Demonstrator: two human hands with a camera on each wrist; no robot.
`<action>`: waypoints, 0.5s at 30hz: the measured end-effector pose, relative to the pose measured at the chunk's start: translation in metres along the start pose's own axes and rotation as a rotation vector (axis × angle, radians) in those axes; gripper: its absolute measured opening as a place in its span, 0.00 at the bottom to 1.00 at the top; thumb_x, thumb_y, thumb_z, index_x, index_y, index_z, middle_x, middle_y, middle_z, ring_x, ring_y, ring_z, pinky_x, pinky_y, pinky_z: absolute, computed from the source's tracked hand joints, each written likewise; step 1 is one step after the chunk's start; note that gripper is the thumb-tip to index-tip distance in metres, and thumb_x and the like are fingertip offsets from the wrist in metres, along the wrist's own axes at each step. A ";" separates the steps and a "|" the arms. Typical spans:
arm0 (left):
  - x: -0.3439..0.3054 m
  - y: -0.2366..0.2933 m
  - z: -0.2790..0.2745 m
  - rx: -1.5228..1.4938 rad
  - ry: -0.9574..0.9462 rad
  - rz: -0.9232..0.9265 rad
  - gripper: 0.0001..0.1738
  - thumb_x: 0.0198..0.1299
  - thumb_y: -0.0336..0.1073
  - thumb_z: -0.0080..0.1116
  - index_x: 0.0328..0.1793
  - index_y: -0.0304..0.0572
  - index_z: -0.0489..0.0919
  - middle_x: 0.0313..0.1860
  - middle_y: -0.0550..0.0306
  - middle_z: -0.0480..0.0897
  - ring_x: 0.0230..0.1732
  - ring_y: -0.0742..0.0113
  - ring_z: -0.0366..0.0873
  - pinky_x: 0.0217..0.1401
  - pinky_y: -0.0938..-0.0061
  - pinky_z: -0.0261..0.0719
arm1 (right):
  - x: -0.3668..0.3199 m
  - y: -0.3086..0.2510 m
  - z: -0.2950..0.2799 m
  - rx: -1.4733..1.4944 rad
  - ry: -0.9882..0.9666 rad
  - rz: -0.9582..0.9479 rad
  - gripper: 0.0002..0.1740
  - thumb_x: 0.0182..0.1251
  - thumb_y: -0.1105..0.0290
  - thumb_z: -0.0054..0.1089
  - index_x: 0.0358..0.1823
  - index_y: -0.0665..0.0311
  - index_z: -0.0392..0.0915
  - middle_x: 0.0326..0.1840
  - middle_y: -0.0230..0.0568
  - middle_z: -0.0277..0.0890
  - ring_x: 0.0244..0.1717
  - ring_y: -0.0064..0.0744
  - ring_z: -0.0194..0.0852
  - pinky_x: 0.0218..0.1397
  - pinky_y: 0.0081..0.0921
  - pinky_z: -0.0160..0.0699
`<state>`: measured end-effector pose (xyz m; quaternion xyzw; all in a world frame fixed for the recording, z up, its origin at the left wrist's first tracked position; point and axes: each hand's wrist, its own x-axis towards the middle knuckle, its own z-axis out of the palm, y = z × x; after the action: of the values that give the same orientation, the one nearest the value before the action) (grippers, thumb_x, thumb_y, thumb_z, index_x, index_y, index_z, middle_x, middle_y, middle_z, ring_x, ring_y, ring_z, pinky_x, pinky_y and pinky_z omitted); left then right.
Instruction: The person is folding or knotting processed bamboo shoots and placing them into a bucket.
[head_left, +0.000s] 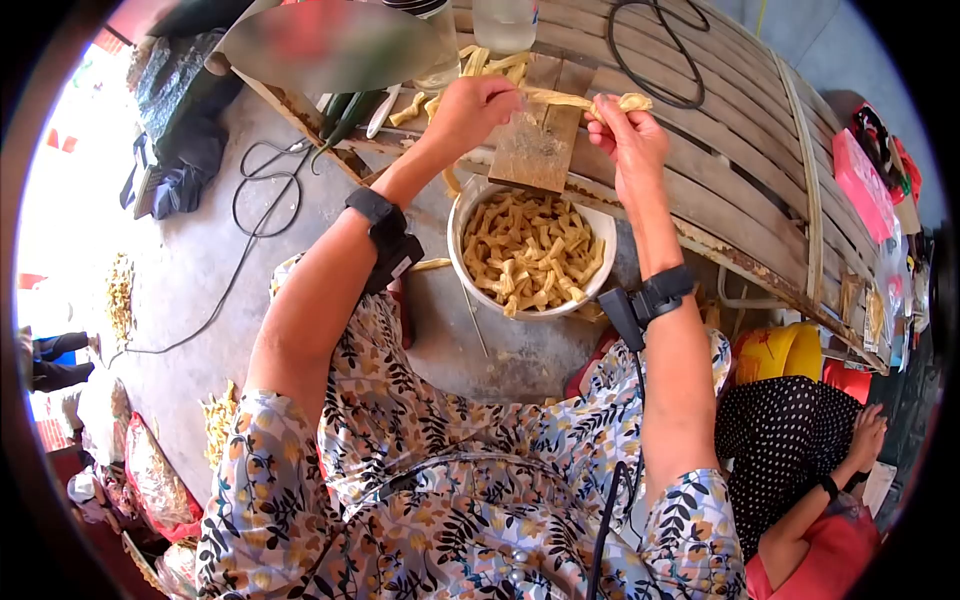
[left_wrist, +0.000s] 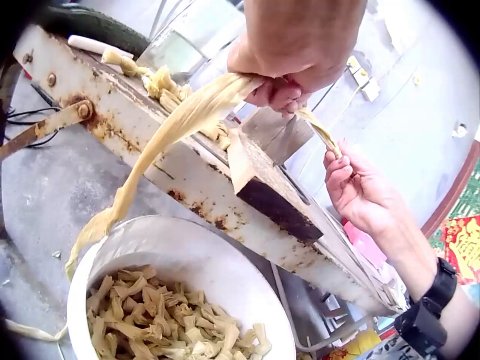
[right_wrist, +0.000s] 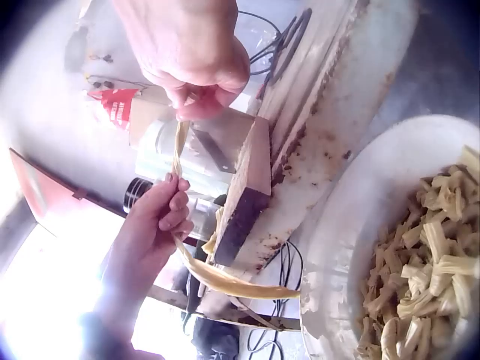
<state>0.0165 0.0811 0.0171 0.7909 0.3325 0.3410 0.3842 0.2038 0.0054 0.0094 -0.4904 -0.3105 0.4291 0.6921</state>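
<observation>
A long yellowish, soft-looking plant strip (head_left: pixel 558 97) is stretched between the two hands above a wooden board. My left hand (head_left: pixel 470 112) pinches it, and the loose length (left_wrist: pixel 161 139) hangs from that hand down to the bucket rim. With thumb and fingers, my right hand (head_left: pixel 637 145) grips the other end, where a folded, knot-like bunch (head_left: pixel 635 102) sticks out past the fingers. Below the hands, a white bucket (head_left: pixel 456 250) holds many short knotted pieces (head_left: pixel 530 250) of the same material. A grey blade-like piece (right_wrist: pixel 213 150) stands at the board.
The wooden board (head_left: pixel 530 160) juts over the slatted bench edge (head_left: pixel 720 190) toward the bucket. More strips (head_left: pixel 495 65), clear containers (head_left: pixel 505 25), a white handle (head_left: pixel 384 112) and dark green cucumber-like vegetables (head_left: pixel 350 115) lie left. A black cable (head_left: pixel 655 60) curls at right. Another person (head_left: pixel 815 500) sits nearby.
</observation>
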 end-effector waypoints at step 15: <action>0.018 -0.023 0.009 0.105 0.091 -0.061 0.12 0.55 0.39 0.53 0.30 0.37 0.78 0.16 0.64 0.71 0.20 0.78 0.66 0.23 0.80 0.64 | 0.015 0.020 0.010 -0.087 0.133 -0.030 0.10 0.55 0.71 0.60 0.33 0.72 0.76 0.24 0.38 0.76 0.20 0.21 0.73 0.22 0.15 0.72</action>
<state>0.0274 0.1026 -0.0011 0.7833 0.3908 0.3469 0.3368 0.1961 0.0262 -0.0065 -0.5426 -0.2896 0.3711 0.6957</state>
